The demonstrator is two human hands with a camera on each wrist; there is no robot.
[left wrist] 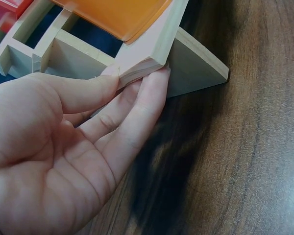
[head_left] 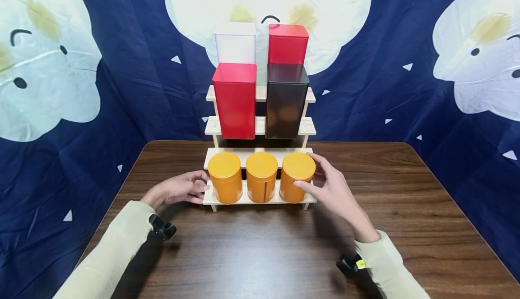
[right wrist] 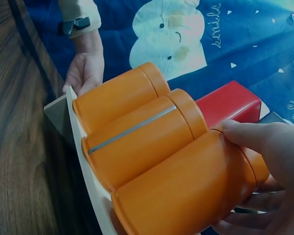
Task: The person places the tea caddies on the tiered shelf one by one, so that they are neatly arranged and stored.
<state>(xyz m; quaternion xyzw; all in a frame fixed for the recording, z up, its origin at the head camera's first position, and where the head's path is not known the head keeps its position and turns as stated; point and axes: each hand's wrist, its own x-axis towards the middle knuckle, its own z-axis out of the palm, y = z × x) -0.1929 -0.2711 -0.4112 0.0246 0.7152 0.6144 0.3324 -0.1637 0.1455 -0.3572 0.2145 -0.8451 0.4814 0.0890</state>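
Observation:
Three orange round canisters stand in a row on the lowest step of a pale wooden tiered rack (head_left: 207, 196). My right hand (head_left: 334, 191) grips the right canister (head_left: 291, 190) near its lid, thumb on the front and fingers round the far side. Beside it are the middle canister (head_left: 260, 188), with a thin dark seam down its front, and the left canister (head_left: 225, 190). My left hand (left wrist: 73, 142) pinches the left end of the lowest step (left wrist: 146, 63), thumb on top and fingers beneath.
On the upper steps stand a tall red tin (head_left: 234, 105) and a black tin (head_left: 286, 107), with a white tin (head_left: 235, 48) and another red tin (head_left: 287, 46) behind. The rack stands on a dark wooden table (head_left: 260, 254). A blue cloud-patterned cloth (head_left: 134, 42) hangs behind and at both sides.

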